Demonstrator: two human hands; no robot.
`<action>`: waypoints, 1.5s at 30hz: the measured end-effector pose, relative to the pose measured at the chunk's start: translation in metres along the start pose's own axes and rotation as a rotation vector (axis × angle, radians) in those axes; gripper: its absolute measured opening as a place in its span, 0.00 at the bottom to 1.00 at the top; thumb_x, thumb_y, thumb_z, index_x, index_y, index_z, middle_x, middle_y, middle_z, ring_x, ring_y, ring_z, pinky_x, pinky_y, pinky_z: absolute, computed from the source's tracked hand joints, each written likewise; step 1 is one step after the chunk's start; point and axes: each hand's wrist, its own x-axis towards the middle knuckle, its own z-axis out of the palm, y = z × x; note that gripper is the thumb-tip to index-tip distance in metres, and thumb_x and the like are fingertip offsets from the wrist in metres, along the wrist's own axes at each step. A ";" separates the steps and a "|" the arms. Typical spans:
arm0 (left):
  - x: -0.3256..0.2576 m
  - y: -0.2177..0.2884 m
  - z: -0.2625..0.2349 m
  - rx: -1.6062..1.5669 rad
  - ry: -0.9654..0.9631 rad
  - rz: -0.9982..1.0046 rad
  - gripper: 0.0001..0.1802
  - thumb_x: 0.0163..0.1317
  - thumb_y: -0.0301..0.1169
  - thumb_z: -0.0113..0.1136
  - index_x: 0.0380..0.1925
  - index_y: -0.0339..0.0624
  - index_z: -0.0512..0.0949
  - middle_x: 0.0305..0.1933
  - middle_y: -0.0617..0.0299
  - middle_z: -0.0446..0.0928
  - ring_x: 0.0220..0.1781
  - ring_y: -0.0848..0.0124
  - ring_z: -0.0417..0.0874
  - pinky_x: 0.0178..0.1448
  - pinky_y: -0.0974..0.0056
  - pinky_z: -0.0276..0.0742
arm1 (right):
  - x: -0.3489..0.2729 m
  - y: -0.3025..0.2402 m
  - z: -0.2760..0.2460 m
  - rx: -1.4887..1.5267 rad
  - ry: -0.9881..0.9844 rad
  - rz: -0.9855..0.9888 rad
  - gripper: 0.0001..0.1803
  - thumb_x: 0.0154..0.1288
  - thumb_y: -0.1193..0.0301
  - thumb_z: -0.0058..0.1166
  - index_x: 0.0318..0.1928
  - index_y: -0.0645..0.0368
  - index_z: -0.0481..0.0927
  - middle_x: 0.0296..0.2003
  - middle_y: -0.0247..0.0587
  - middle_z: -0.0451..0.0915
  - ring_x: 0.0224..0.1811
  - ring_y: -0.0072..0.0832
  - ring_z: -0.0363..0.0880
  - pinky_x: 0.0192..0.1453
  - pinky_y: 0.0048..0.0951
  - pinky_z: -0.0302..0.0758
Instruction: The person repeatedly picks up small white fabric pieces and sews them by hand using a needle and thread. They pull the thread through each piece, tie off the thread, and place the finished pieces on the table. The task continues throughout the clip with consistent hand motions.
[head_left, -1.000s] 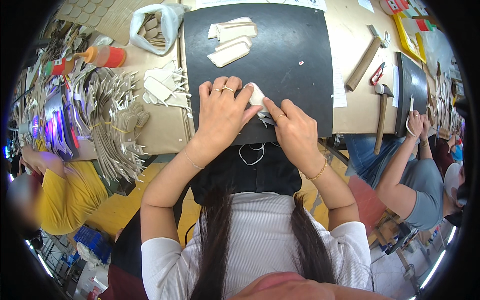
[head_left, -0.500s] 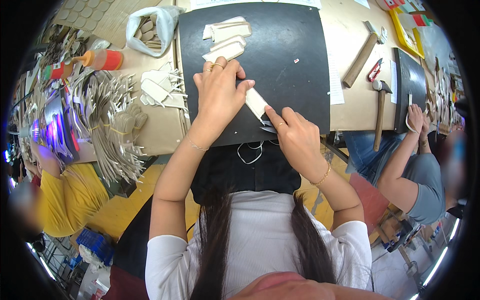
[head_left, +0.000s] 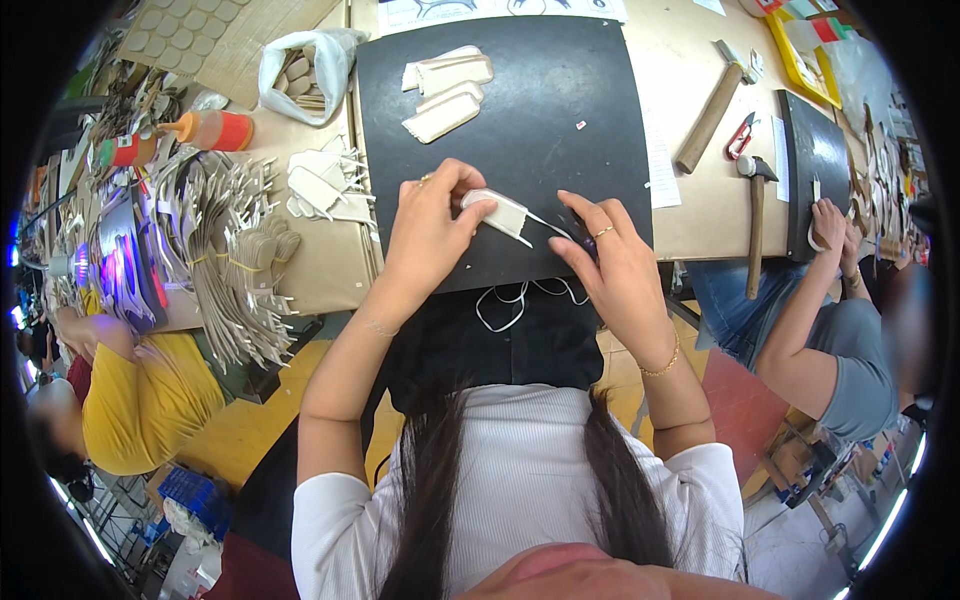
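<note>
My left hand (head_left: 432,222) pinches a cream leather-like tab (head_left: 497,214) between thumb and fingers, just above the black mat (head_left: 540,110). The tab has a rounded end in my grip and two thin white tails at its other end, pointing toward my right hand (head_left: 622,262). That hand is curled round small snips (head_left: 589,243), of which a dark purple part shows between thumb and fingers. Its blades are mostly hidden. Farther up the mat lie several similar cream tabs (head_left: 445,110), partly overlapping.
Left of the mat sit a pile of white-tailed tabs (head_left: 325,185), bundled strips (head_left: 205,240), a bag of pieces (head_left: 308,75) and a red-labelled bottle (head_left: 220,130). Hammers (head_left: 757,220) and red snips (head_left: 740,137) lie to the right. Other people work on both sides.
Both hands have drawn apart, the left lifting its tab and turning it slightly. The blades, previously beside the tab's lower end, have moved right with my right hand.
</note>
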 end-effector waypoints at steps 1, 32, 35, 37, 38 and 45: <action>-0.002 0.000 -0.003 -0.161 -0.032 -0.069 0.16 0.61 0.29 0.75 0.46 0.38 0.80 0.37 0.62 0.82 0.35 0.74 0.80 0.40 0.67 0.75 | -0.001 -0.001 -0.002 0.026 -0.010 0.010 0.23 0.69 0.65 0.66 0.62 0.56 0.82 0.45 0.42 0.78 0.39 0.43 0.85 0.42 0.41 0.82; -0.016 -0.030 -0.080 0.603 0.678 0.091 0.16 0.62 0.35 0.74 0.48 0.43 0.85 0.50 0.54 0.79 0.56 0.54 0.79 0.61 0.53 0.73 | 0.105 0.023 0.013 0.133 0.098 0.008 0.23 0.68 0.69 0.67 0.62 0.61 0.84 0.38 0.40 0.81 0.23 0.20 0.82 0.27 0.27 0.77; 0.014 -0.023 -0.038 0.426 0.501 0.283 0.18 0.62 0.33 0.73 0.50 0.40 0.85 0.50 0.53 0.79 0.55 0.53 0.78 0.59 0.52 0.73 | 0.130 0.022 0.015 0.335 0.155 -0.081 0.26 0.67 0.64 0.70 0.63 0.59 0.84 0.47 0.39 0.82 0.24 0.18 0.80 0.26 0.23 0.77; 0.038 -0.020 -0.023 0.405 0.451 0.337 0.19 0.61 0.34 0.74 0.51 0.39 0.85 0.50 0.53 0.79 0.54 0.53 0.78 0.58 0.51 0.73 | 0.135 0.024 0.009 0.227 0.256 -0.088 0.33 0.63 0.58 0.74 0.65 0.61 0.82 0.52 0.47 0.81 0.30 0.29 0.84 0.40 0.32 0.83; 0.048 -0.019 -0.018 0.407 0.442 0.336 0.19 0.61 0.34 0.74 0.50 0.39 0.85 0.50 0.53 0.79 0.54 0.53 0.78 0.58 0.51 0.73 | 0.129 0.028 0.003 0.295 0.260 0.000 0.34 0.63 0.58 0.74 0.65 0.61 0.82 0.52 0.47 0.81 0.30 0.28 0.83 0.37 0.31 0.82; 0.062 -0.022 -0.012 0.534 0.430 0.360 0.17 0.58 0.34 0.75 0.47 0.41 0.86 0.46 0.57 0.80 0.49 0.56 0.80 0.56 0.53 0.73 | 0.090 0.047 -0.009 0.208 0.345 0.283 0.26 0.61 0.57 0.76 0.49 0.64 0.86 0.35 0.39 0.84 0.26 0.23 0.79 0.29 0.26 0.76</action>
